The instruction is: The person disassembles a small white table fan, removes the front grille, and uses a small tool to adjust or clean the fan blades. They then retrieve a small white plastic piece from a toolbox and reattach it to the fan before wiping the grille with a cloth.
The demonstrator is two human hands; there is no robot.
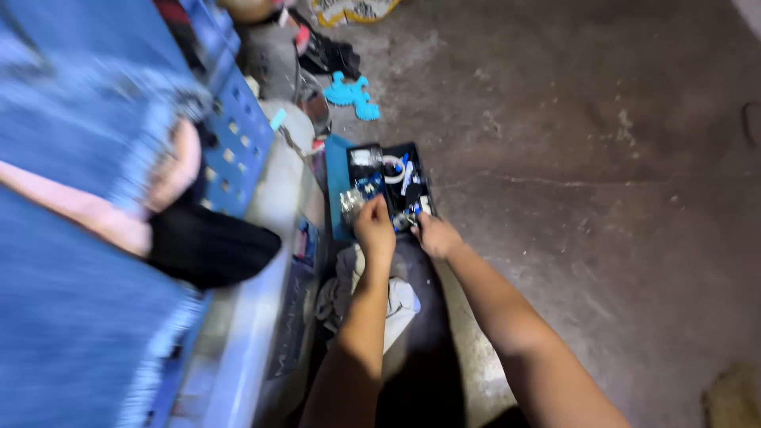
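Note:
A small black open case [415, 161] full of small parts, blue and white bits among them, lies on the concrete floor ahead of me. My left hand [374, 227] reaches into its near left part, fingers curled down among the contents. My right hand [434, 235] rests at the case's near right corner, fingers bent on its edge or on something small; the blur hides which. A teal sheet [336, 181] lies under the case's left side.
A blue perforated crate [236, 143] and a pale plastic container [277, 206] stand at left. Blue cloth [71, 119] and black cloth [208, 247] hang there. A turquoise plastic piece [353, 93] lies farther off. Crumpled white cloth [396, 305] sits by my forearms. Concrete floor [594, 158] spreads right.

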